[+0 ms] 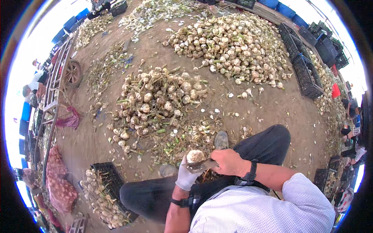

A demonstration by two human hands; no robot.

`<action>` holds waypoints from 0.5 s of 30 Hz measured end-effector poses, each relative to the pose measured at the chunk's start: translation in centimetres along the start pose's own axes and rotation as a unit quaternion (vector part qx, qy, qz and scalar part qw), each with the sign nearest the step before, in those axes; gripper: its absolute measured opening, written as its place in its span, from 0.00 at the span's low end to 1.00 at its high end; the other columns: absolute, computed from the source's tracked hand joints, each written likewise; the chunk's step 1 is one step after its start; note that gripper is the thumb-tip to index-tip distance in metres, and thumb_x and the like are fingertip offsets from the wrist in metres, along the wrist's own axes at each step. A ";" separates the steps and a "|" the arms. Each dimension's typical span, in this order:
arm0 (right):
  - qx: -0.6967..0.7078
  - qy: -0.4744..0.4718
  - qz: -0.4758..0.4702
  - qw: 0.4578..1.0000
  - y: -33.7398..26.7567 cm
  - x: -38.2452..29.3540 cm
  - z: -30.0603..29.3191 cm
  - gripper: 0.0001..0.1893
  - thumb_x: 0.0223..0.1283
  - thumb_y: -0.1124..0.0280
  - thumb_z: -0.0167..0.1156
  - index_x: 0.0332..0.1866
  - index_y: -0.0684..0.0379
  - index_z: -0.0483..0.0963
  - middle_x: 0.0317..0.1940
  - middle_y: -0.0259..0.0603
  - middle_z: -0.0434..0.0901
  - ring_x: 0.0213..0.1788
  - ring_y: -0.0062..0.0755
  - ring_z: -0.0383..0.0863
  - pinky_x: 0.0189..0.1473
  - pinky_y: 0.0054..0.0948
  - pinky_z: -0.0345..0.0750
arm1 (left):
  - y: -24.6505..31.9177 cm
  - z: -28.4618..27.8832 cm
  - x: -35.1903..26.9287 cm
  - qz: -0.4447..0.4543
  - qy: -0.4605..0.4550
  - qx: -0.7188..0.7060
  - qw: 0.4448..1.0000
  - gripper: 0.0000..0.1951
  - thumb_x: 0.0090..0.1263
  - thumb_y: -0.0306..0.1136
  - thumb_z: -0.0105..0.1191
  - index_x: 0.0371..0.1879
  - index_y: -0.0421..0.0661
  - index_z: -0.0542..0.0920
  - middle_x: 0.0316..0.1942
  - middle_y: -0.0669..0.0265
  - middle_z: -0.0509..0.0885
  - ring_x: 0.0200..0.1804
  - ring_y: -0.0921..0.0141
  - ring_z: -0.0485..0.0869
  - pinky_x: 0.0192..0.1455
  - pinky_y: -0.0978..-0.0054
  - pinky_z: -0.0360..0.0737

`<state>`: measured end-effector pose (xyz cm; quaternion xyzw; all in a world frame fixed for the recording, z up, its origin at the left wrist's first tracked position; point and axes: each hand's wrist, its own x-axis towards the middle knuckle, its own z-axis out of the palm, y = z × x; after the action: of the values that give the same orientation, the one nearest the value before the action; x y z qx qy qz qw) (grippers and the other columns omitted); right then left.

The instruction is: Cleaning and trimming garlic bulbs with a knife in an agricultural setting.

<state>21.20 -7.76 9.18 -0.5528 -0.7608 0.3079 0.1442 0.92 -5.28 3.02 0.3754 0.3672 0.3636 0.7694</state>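
In my gloved left hand (187,178) sits a garlic bulb (195,156), its pale round side facing up. My bare right hand (230,162) grips a knife, and its broad metal blade (199,166) lies across the near side of the bulb, over the left fingers. The knife's handle is hidden inside the fist. Beyond my feet lies a heap of untrimmed garlic (157,99) with stems and roots still on. Cut stalks and root scraps (174,145) cover the ground between the heap and my hands.
A black crate (102,169) of garlic stands by my left knee. Pink mesh sacks (59,183) and a wheeled metal cart (55,84) are on the left. A larger pile of garlic (239,46) lies ahead, with black crates (306,75) along its right. Several people are at both edges.
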 end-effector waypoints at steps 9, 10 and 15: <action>-0.004 0.000 -0.004 1.000 -0.3 0.3 0.6 0.14 0.48 0.63 0.66 0.33 0.61 0.73 0.31 0.46 0.77 0.36 0.51 0.81 0.37 0.44 0.78 | -0.4 -0.6 0.4 0.079 0.007 0.222 0.972 0.43 0.51 0.24 0.74 0.66 0.41 0.62 0.50 0.64 0.83 0.49 0.71 0.83 0.52 0.71 0.83; -0.004 -0.001 -0.005 1.000 -0.3 0.3 0.7 0.14 0.48 0.63 0.66 0.33 0.61 0.73 0.31 0.46 0.77 0.36 0.50 0.81 0.37 0.44 0.78 | -0.8 -0.7 0.3 0.078 0.007 0.222 0.972 0.43 0.51 0.24 0.74 0.66 0.41 0.62 0.50 0.64 0.83 0.49 0.71 0.83 0.52 0.71 0.83; -0.011 -0.009 -0.008 1.000 -0.5 0.4 0.8 0.14 0.47 0.64 0.67 0.33 0.60 0.73 0.31 0.44 0.77 0.37 0.48 0.81 0.37 0.43 0.78 | -2.1 -1.9 0.3 -0.011 -0.047 0.024 0.999 0.27 0.56 0.25 0.70 0.55 0.42 0.75 0.45 0.65 0.85 0.47 0.71 0.84 0.50 0.72 0.83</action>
<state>20.24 -7.70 8.84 -0.5453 -0.7701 0.3031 0.1334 0.01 -5.41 0.29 0.4064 0.3431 0.3278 0.7808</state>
